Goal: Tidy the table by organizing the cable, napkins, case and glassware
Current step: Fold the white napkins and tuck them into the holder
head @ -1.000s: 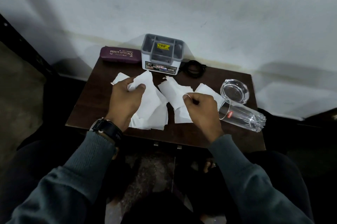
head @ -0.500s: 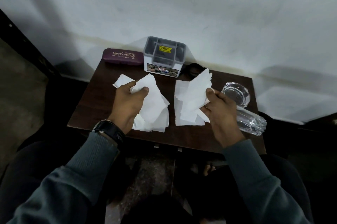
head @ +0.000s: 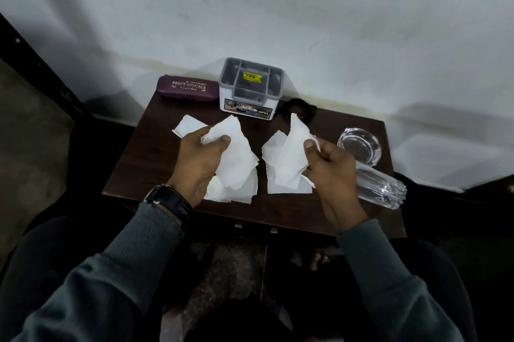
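At the upper centre of the frame, against the wall, stands a square organiser box (head: 250,106). It has white plastic sides and a grey top divided into compartments. A yellow sticker (head: 252,76) shows in the middle compartment; what else the dark compartments hold cannot be told. Just left of the box lies the case (head: 187,88), a maroon oblong with rounded ends and gold lettering. Just right of the box, the black cable (head: 301,108) lies coiled in a small loop.

Toward the right edge sits a round ashtray (head: 358,145) of thick clear glass. Just below it a clear tumbler (head: 381,188) lies on its side, its ridged base pointing lower right and its mouth hidden behind the right hand (head: 333,174). All of these rest on a smooth, dark brown wooden tabletop (head: 139,169).

Left of centre, the left hand (head: 199,158), with a black watch (head: 171,200) on its wrist, has its fingers (head: 222,141) curled round thin, crumpled white napkins (head: 236,163). These drape down onto more sheets on the tabletop. The right hand pinches a single creased napkin (head: 292,147) between its fingers (head: 310,144). The napkin's pointed tip stands up toward the cable, above a flat sheet (head: 281,188) lying on the wood. Both sleeves are grey knit.
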A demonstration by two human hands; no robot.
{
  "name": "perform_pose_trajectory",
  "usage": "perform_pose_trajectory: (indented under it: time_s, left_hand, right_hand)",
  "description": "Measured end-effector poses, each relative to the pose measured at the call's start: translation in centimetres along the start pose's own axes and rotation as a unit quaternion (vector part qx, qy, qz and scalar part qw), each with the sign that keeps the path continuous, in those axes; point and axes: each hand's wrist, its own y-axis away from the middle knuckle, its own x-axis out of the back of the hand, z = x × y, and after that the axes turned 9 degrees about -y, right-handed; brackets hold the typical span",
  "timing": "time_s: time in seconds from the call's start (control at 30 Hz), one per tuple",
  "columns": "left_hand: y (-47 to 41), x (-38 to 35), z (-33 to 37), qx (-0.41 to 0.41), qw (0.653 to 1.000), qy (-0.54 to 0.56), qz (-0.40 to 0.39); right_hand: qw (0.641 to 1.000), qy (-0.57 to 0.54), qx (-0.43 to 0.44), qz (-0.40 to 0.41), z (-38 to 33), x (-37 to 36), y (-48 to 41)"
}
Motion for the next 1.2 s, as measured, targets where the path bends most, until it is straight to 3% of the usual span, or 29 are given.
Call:
perform_pose_trajectory:
  time_s: [0.13,0.23,0.37,0.53,0.83,0.9,1.03,1.1,1.2]
  left_hand:
    - [0.0,-0.1,0.0,0.000,1.000,-0.004,-0.002]
    - [-0.1,0.0,-0.2,-0.003,1.000,-0.004,0.000]
    - [-0.4,0.1,-0.5,-0.008,1.000,-0.008,-0.005]
    - [-0.4,0.0,-0.6,-0.005,1.000,-0.012,-0.003]
    - [-0.3,0.2,-0.5,0.014,1.000,0.019,-0.018]
    - [-0.1,0.3,-0.5,0.026,0.998,0.047,-0.034]
    - [0.6,-0.1,0.1,0.060,0.983,0.131,-0.118]
    - [1.2,-0.3,0.4,0.055,0.969,0.171,-0.168]
    - [1.5,-0.3,1.0,0.096,0.950,0.217,-0.202]
  right_hand:
    - [0.981,-0.153,-0.122,0.011,0.3,0.1,0.0]
    - [0.983,-0.105,-0.142,0.053,1.2,-0.1,0.1]
    - [0.972,-0.133,-0.165,0.098,1.9,-0.5,0.1]
    - [0.983,-0.088,-0.125,0.105,2.4,-2.0,-0.3]
    - [0.988,-0.122,-0.096,0.004,-2.5,-0.7,0.5]
    - [0.979,-0.151,-0.115,-0.070,-4.4,-0.8,1.0]
    - [0.917,-0.255,-0.153,-0.266,-7.4,-0.8,1.6]
    - [0.930,-0.203,-0.143,-0.271,-7.5,-1.4,1.2]
    - [0.973,-0.007,-0.094,-0.213,-6.5,-2.1,0.5]
